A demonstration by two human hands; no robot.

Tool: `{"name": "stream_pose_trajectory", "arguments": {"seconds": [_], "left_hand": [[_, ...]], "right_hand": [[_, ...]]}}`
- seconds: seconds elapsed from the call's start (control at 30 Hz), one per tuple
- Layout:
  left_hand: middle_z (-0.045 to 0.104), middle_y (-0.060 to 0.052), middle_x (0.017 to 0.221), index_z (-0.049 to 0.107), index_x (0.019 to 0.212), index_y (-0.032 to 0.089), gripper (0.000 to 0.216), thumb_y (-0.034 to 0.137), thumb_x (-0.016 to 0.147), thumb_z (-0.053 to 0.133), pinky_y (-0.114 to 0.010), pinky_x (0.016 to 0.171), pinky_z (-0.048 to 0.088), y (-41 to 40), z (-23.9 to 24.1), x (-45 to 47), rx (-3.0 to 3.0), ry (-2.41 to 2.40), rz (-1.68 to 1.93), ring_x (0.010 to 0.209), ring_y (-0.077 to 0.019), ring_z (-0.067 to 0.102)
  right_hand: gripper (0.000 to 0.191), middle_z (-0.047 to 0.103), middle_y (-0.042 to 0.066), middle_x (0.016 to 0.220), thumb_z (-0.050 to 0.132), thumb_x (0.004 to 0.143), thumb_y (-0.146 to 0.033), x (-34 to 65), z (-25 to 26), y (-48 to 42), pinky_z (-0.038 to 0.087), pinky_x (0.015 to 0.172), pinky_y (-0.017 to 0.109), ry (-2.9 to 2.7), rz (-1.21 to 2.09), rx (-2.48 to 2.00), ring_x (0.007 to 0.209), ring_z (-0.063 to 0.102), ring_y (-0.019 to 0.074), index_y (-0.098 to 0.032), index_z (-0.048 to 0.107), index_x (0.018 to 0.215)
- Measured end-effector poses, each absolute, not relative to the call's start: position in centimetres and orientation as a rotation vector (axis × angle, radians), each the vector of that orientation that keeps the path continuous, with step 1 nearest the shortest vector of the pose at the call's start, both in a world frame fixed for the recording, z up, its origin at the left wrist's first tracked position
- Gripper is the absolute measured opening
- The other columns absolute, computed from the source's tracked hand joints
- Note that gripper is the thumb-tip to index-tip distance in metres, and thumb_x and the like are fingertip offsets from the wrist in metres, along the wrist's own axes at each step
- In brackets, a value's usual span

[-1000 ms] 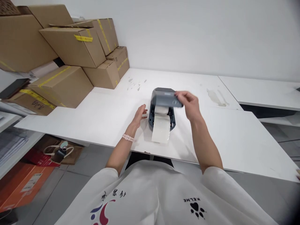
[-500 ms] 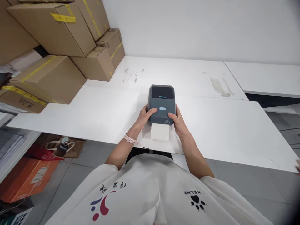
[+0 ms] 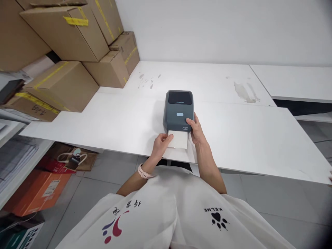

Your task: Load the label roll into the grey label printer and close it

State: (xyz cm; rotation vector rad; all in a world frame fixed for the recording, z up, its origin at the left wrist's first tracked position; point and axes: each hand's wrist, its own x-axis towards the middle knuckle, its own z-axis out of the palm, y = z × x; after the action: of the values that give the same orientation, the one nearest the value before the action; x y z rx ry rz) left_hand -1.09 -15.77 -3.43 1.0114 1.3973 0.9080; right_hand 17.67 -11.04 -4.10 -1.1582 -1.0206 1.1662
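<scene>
A dark grey label printer with a black top panel and a pale button stands on the white table, near its front edge. White label paper sticks out of its front toward me. My left hand pinches the left edge of that paper, thumb on top and fingers partly hidden beneath. Round the printer's right front corner, my right hand is closed, its thumb on the top cover and its fingers along the side. A pink band circles my left wrist.
Taped cardboard boxes are stacked at the left end of the white table. A wall rises behind it. Below left, an orange box and a paper bag stand on the floor beside a shelf. A gap in the surface shows at the right.
My left hand has left the printer's left side and come down to take hold of the paper at the front. My right hand stays on the printer. The view has shifted slightly.
</scene>
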Motion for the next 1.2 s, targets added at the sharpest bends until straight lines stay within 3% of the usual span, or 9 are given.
{"name": "stream_pose_trajectory", "arguments": {"seconds": [0.07,0.2,0.37,0.47,0.53,0.6,0.73,1.0,1.2], "left_hand": [[0.052,0.002,0.07,0.057,0.071,0.019,0.046,0.06,0.073,0.077,-0.024,0.058,0.037,-16.4,-2.8,-0.9,0.969,1.255,0.822,0.065,-0.0102,0.047],[0.031,0.007,0.061,0.04,0.059,0.02,0.054,0.053,0.067,0.083,-0.025,0.053,0.023,-15.9,-1.1,-0.6,0.949,1.169,0.861,0.057,-0.0065,0.027],[0.029,0.007,0.06,0.038,0.06,0.021,0.055,0.059,0.077,0.074,-0.025,0.051,0.025,-16.2,-1.6,-1.1,1.072,1.127,0.819,0.055,-0.0072,0.027],[0.036,0.005,0.059,0.043,0.063,0.021,0.048,0.056,0.086,0.066,-0.025,0.054,0.034,-16.0,-2.1,-1.9,1.137,1.205,0.939,0.056,-0.0093,0.036],[0.053,0.002,0.071,0.055,0.075,0.022,0.034,0.051,0.09,0.065,-0.025,0.061,0.043,-15.2,-2.1,-2.3,1.152,1.316,1.113,0.067,-0.0123,0.051],[0.068,-0.005,0.106,0.065,0.102,0.024,0.027,0.049,0.092,0.063,-0.029,0.078,0.052,-14.1,-1.9,-2.3,1.179,1.372,1.238,0.096,-0.0179,0.063],[0.036,-0.008,0.169,0.045,0.152,0.031,0.063,0.06,0.096,0.054,-0.041,0.117,0.043,-12.3,-1.4,-1.4,1.207,1.319,1.117,0.151,-0.0273,0.041],[0.019,-0.001,0.177,0.033,0.163,0.03,0.074,0.068,0.1,0.039,-0.042,0.134,0.014,-12.4,-0.7,-0.9,1.295,1.285,1.052,0.165,-0.0227,0.013],[0.036,0.0,0.171,0.043,0.157,0.029,0.06,0.056,0.105,0.03,-0.041,0.13,0.026,-8.2,2.3,-0.9,1.415,1.104,1.251,0.16,-0.0222,0.029]], "right_hand": [[0.088,0.054,0.0,0.158,0.068,0.079,-0.067,17.6,-4.0,-11.1,0.043,0.122,0.058,-1.006,1.174,-1.161,0.147,0.049,0.0309,-0.037,0.038,0.156],[0.099,0.049,0.003,0.161,0.071,0.077,-0.061,17.7,-3.3,-11.0,0.041,0.124,0.057,-0.943,1.201,-1.211,0.149,0.047,0.0303,-0.037,0.027,0.162],[0.123,0.03,0.007,0.171,0.083,0.067,-0.051,18.0,-0.9,-9.7,0.033,0.129,0.048,-0.954,1.116,-1.345,0.159,0.029,0.0283,-0.031,0.014,0.167],[0.124,0.034,0.009,0.169,0.084,0.066,-0.047,18.2,0.1,-8.4,0.039,0.126,0.049,-1.066,1.089,-1.357,0.152,0.041,0.0304,-0.03,0.015,0.167],[0.123,0.037,0.008,0.166,0.084,0.064,-0.043,18.2,0.3,-7.6,0.041,0.124,0.053,-1.113,1.069,-1.368,0.148,0.045,0.0325,-0.032,0.016,0.166],[0.122,0.039,0.006,0.165,0.085,0.064,-0.041,18.3,0.2,-7.1,0.04,0.124,0.057,-1.133,1.046,-1.37,0.149,0.044,0.0346,-0.036,0.018,0.166],[0.115,0.041,0.003,0.166,0.086,0.068,-0.048,18.5,-0.5,-8.1,0.036,0.127,0.056,-1.142,1.046,-1.296,0.152,0.04,0.0326,-0.041,0.024,0.164],[0.076,0.027,-0.004,0.174,0.054,0.093,-0.072,18.3,-2.9,-13.6,0.015,0.136,0.047,-1.084,0.962,-1.26,0.164,0.015,0.0211,-0.037,0.04,0.159],[0.079,0.029,-0.006,0.173,0.036,0.094,-0.08,19.1,0.4,-9.5,0.019,0.135,0.045,-1.135,0.843,-1.084,0.163,0.021,0.0221,-0.038,0.036,0.161]]}}
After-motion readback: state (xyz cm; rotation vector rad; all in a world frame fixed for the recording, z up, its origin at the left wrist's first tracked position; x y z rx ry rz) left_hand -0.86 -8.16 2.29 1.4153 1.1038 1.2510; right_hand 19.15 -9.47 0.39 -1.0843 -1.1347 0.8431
